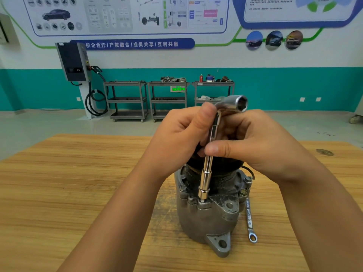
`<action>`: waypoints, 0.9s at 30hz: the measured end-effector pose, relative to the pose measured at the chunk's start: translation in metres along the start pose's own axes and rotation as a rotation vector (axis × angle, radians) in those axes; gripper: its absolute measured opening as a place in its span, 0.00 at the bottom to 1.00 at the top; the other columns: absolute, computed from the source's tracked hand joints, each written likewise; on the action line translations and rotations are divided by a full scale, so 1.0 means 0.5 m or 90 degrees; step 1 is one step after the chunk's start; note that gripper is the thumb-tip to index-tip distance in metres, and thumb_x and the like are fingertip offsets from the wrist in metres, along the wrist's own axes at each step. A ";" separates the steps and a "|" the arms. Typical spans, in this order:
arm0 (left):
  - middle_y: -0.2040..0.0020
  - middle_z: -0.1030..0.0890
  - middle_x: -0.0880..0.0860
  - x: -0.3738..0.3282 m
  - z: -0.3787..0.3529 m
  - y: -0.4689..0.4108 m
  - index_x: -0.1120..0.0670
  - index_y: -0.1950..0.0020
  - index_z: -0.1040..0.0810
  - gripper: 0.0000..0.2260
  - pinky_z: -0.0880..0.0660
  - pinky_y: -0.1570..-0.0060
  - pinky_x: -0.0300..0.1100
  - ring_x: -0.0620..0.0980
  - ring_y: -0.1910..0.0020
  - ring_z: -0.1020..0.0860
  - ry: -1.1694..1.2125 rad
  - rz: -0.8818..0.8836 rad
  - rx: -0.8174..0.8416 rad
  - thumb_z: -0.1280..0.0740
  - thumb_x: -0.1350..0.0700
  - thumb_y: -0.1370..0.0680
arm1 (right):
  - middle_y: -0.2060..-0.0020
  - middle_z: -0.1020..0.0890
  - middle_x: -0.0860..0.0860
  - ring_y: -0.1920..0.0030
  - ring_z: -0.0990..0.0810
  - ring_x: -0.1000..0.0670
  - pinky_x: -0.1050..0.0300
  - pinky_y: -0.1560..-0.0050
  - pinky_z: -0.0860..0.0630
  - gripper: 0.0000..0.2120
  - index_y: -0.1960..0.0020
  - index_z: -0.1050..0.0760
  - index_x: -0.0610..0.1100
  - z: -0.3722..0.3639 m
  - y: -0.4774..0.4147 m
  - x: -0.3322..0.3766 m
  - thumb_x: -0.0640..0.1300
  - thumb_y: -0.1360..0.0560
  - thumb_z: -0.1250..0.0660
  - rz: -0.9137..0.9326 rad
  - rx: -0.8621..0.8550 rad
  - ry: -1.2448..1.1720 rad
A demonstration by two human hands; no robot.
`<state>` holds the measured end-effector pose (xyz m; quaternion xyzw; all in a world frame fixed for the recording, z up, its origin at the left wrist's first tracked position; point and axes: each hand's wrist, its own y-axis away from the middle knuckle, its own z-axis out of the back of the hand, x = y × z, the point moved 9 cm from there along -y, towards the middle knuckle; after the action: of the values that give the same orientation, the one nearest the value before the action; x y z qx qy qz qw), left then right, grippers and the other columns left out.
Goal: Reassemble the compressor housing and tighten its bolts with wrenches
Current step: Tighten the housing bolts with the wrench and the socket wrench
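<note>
Both forearms come in from the near edge and meet over the compressor housing [208, 218], which stands upright on the wooden table [78, 183] with a mounting ear toward the camera. Left hand [176, 138] and right hand [261, 146] both grip the L-shaped socket wrench [208, 163]. The left's fingers are clamped round the shaft just under the bend, thumb up against it. The right's thumb and fingers pinch the shaft lower down. That shaft stands nearly upright, its lower socket seated over a bolt [202, 201] on the near flange, while the free socket end juts off to the right. Held so, I judge, the two hands hold the tool square on the bolt head to spin it down. Two more bolts [247, 180] show on the flange's right side. A ring spanner [249, 216] lies flat on the table just right of the housing, untouched. The dark pulley [222, 167] on top sits close behind the shaft and may crowd the handle's swing. Far off, tool carts [127, 99] stand against the wall
</note>
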<state>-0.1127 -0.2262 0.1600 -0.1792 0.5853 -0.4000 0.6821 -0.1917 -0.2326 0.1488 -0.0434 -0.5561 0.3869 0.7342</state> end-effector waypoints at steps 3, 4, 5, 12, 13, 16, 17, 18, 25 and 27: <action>0.56 0.18 0.59 -0.001 -0.004 -0.003 0.63 0.41 0.21 0.28 0.22 0.53 0.47 0.54 0.54 0.19 0.000 0.000 0.013 0.41 0.41 0.25 | 0.67 0.16 0.53 0.64 0.18 0.56 0.66 0.61 0.24 0.06 0.60 0.19 0.44 -0.003 -0.002 0.003 0.42 0.37 0.26 0.017 -0.001 0.007; 0.55 0.17 0.51 0.001 -0.002 -0.003 0.58 0.38 0.23 0.22 0.23 0.52 0.40 0.46 0.52 0.19 0.012 -0.004 0.009 0.39 0.44 0.24 | 0.69 0.17 0.54 0.65 0.19 0.58 0.68 0.62 0.25 0.06 0.60 0.19 0.46 -0.004 -0.002 0.004 0.42 0.36 0.26 0.022 0.000 0.011; 0.55 0.17 0.45 0.000 -0.003 -0.003 0.55 0.36 0.25 0.17 0.25 0.52 0.35 0.41 0.51 0.20 0.022 -0.010 0.013 0.36 0.48 0.22 | 0.70 0.18 0.56 0.67 0.20 0.60 0.68 0.63 0.26 0.05 0.61 0.20 0.47 -0.004 -0.001 0.004 0.42 0.36 0.26 0.026 0.000 0.016; 0.64 0.18 0.41 0.001 -0.005 -0.002 0.58 0.49 0.29 0.06 0.25 0.57 0.32 0.39 0.60 0.19 0.123 -0.015 0.041 0.41 0.66 0.23 | 0.58 0.18 0.42 0.59 0.20 0.42 0.47 0.55 0.23 0.17 0.49 0.20 0.48 0.000 -0.005 0.002 0.46 0.37 0.24 0.033 -0.011 0.049; 0.64 0.18 0.41 0.000 -0.005 -0.002 0.57 0.50 0.29 0.05 0.25 0.57 0.32 0.39 0.60 0.19 0.135 -0.008 0.041 0.40 0.65 0.23 | 0.57 0.18 0.42 0.58 0.20 0.41 0.49 0.55 0.22 0.18 0.47 0.20 0.50 0.000 -0.005 0.003 0.46 0.37 0.24 0.038 -0.008 0.046; 0.64 0.18 0.42 -0.001 -0.005 -0.004 0.57 0.51 0.28 0.06 0.25 0.57 0.32 0.39 0.60 0.19 0.163 0.007 0.036 0.34 0.57 0.24 | 0.57 0.18 0.45 0.59 0.21 0.44 0.56 0.57 0.23 0.20 0.46 0.21 0.53 -0.001 -0.005 0.007 0.49 0.38 0.24 0.049 -0.003 0.049; 0.64 0.18 0.42 -0.006 -0.006 -0.005 0.58 0.51 0.28 0.09 0.25 0.57 0.32 0.39 0.60 0.19 0.174 0.010 0.037 0.34 0.54 0.27 | 0.57 0.18 0.46 0.59 0.21 0.44 0.56 0.58 0.23 0.20 0.46 0.20 0.53 0.000 -0.005 0.006 0.51 0.38 0.24 0.048 -0.004 0.049; 0.64 0.18 0.43 -0.007 -0.006 -0.005 0.58 0.51 0.28 0.12 0.25 0.57 0.32 0.40 0.59 0.19 0.179 0.014 0.038 0.34 0.52 0.29 | 0.59 0.18 0.47 0.60 0.21 0.46 0.57 0.59 0.24 0.20 0.47 0.20 0.53 0.001 -0.005 0.006 0.51 0.39 0.23 0.046 -0.005 0.048; 0.46 0.17 0.56 0.023 0.009 -0.004 0.54 0.56 0.17 0.09 0.23 0.42 0.48 0.52 0.39 0.22 0.228 0.075 0.006 0.31 0.51 0.32 | 0.61 0.14 0.51 0.57 0.16 0.54 0.66 0.55 0.24 0.09 0.55 0.18 0.48 -0.003 0.000 0.008 0.40 0.35 0.27 0.031 0.034 -0.034; 0.44 0.17 0.56 0.027 0.009 -0.004 0.53 0.56 0.16 0.06 0.25 0.39 0.49 0.51 0.38 0.23 0.224 0.082 0.009 0.29 0.53 0.30 | 0.59 0.14 0.50 0.55 0.15 0.52 0.65 0.53 0.23 0.09 0.54 0.19 0.47 -0.007 0.003 0.010 0.39 0.33 0.29 0.026 0.055 -0.046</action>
<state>-0.1090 -0.2389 0.1537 -0.0637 0.7029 -0.3849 0.5947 -0.1889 -0.2272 0.1507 -0.0085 -0.5642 0.4268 0.7068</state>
